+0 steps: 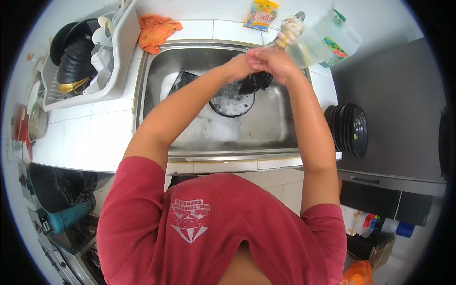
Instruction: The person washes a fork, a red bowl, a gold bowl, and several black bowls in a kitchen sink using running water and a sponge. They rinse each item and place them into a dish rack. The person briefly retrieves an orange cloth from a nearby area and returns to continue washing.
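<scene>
In the head view, my left hand (238, 67) and my right hand (276, 64) meet at the back right of a stainless steel sink (281, 137), close to the wrapped faucet (289, 31). Their fingers touch or overlap; whether anything lies between them cannot be told. Dark items (257, 82), kind unclear, show just below the hands. Nearer me in the basin, a round black-rimmed dish (233, 105) has suds on it. A dark flat item (183, 81) lies to its left, partly behind my left forearm, with foam around it.
A white dish rack (123, 64) with black bowls and cups stands left, beside an orange cloth (156, 31). A Calla packet (262, 16), a translucent container (310, 50) and a Zip jug (340, 39) stand behind right. Black plates (347, 129) stand stacked at the right edge.
</scene>
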Available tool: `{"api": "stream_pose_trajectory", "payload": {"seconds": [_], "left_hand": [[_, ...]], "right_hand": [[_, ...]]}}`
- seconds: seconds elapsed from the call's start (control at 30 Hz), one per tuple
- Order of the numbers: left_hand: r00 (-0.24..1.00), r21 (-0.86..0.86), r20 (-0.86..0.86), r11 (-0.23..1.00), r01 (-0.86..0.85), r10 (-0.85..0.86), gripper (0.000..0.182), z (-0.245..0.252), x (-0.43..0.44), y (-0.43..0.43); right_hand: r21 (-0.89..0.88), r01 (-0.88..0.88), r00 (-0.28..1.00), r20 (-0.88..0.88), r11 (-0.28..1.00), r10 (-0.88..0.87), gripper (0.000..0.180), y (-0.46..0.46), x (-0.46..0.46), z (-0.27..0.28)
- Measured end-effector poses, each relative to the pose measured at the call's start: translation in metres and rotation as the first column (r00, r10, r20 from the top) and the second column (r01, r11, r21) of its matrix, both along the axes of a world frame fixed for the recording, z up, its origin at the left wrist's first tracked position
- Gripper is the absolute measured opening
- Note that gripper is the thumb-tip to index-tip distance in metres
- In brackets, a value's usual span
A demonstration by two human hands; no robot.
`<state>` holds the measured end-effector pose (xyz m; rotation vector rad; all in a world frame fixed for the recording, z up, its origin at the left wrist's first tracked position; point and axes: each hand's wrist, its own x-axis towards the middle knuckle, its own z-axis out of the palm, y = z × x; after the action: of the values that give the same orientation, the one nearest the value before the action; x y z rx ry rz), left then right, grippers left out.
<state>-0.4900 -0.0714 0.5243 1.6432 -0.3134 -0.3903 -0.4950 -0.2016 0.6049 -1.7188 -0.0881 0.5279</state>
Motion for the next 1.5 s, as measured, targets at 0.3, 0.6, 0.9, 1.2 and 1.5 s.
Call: {"api": "stream_pose_trajectory", "payload": {"seconds": [0.3,0.6,0.9,1.2,1.5], "left_hand": [[0.986,0.173,-0.167,0.985,0.004,0.026,0.017,0.076,0.018,0.048],[0.816,-0.279,0.154,0.816,-0.505,0.558,0.02,0.217,0.001,0.286],[0.063,-0.646,0.18,0.166,-0.745,0.982,0.037,0.198,0.0,0.574],[0.522,0.706,0.707,-0.435,-0.559,0.477,0.062,0.063,0.031,0.653],[0.25,0.528,0.403,-0.001,-0.849,0.881,0.077,0.039,0.041,0.727]], "right_hand": [[-0.429,0.474,0.873,0.343,0.769,-0.347,0.036,-0.067,0.005,-0.16],[-0.945,0.244,0.945,0.283,0.218,0.166,0.021,-0.034,0.004,-0.236],[-0.875,0.397,0.543,0.467,0.276,0.698,0.01,0.029,0.013,-0.112],[-0.654,0.432,0.264,0.75,0.62,0.607,0.014,-0.013,0.0,-0.069],[-0.582,0.368,0.071,0.796,0.725,0.602,0.02,-0.065,-0.029,-0.071]]}}
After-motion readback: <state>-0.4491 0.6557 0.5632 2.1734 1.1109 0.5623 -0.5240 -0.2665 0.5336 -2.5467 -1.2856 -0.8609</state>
